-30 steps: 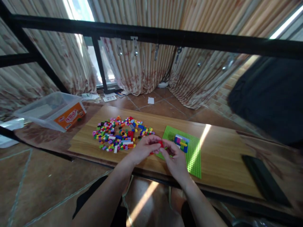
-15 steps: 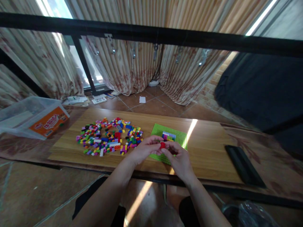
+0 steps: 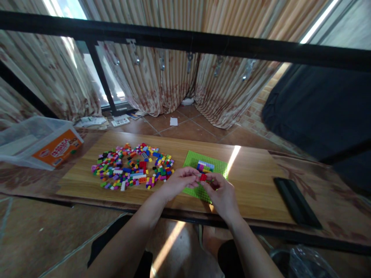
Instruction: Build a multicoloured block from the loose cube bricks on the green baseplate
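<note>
A small red toy brick (image 3: 203,177) is between my two hands, over the green baseplate (image 3: 189,157). My right hand (image 3: 220,192) grips it from the right with thumb and forefinger. From the left, my left hand (image 3: 183,180) has its fingers curled in against the brick, pinching at its edge. Behind the fingers, a small build of light blue, white, purple and yellow bricks (image 3: 205,166) sits on the baseplate. The hands cover the plate's near middle part.
To the left, a wide spread of loose coloured bricks (image 3: 133,176) covers the wooden board (image 3: 255,173). Beyond it stands a clear plastic box (image 3: 27,154) with an orange label. A dark, long tray-like object (image 3: 297,202) lies at the right. A black rail (image 3: 185,36) crosses above.
The red brick has shifted slightly right and turned in my fingers, showing more of its surface. My right hand has moved a little to the right; the view has shifted slightly.
</note>
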A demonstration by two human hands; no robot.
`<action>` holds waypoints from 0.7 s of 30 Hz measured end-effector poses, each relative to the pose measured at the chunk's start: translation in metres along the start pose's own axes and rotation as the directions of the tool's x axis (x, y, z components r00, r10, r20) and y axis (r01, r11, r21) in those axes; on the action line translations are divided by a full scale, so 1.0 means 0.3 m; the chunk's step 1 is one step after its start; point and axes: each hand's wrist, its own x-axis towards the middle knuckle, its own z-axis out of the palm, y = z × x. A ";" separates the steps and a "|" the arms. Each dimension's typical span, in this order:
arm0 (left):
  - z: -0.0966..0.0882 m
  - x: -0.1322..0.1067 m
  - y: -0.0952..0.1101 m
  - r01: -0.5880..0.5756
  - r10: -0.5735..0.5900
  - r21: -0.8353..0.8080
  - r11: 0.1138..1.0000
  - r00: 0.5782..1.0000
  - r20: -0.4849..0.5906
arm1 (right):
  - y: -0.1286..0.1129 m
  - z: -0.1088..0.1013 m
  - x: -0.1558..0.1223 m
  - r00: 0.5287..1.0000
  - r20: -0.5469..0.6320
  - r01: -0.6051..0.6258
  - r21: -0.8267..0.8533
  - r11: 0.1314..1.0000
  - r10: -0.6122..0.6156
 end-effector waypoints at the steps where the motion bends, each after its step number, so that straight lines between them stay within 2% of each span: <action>1: -0.005 0.002 0.001 -0.006 0.006 0.005 1.000 1.000 -0.020 | 0.002 0.001 0.000 1.000 0.003 -0.007 -0.003 1.000 0.007; 7: -0.034 0.012 0.000 -0.024 0.036 0.056 0.998 0.975 -0.217 | -0.006 0.031 -0.003 0.999 0.036 -0.035 -0.040 0.999 0.036; 9: -0.033 0.006 -0.005 -0.013 0.028 0.071 0.997 0.977 -0.213 | -0.020 0.044 -0.006 0.998 0.052 -0.020 -0.054 0.998 0.023; 11: -0.028 -0.004 -0.012 0.006 0.007 0.079 0.997 0.988 -0.154 | -0.034 0.057 -0.006 0.997 0.072 -0.004 -0.070 0.998 0.009; 14: -0.024 -0.017 -0.021 -0.033 0.039 0.066 0.997 0.995 -0.091 | -0.053 0.077 0.002 0.995 0.104 0.017 -0.084 0.996 -0.008; 18: -0.048 -0.026 -0.017 -0.110 0.125 0.117 0.987 0.984 -0.125 | -0.067 0.115 0.018 0.990 0.127 0.065 -0.086 0.994 -0.054; 21: -0.103 -0.042 0.007 -0.162 0.210 0.248 0.955 0.960 -0.183 | -0.073 0.152 0.021 0.987 0.147 0.085 -0.087 0.993 -0.071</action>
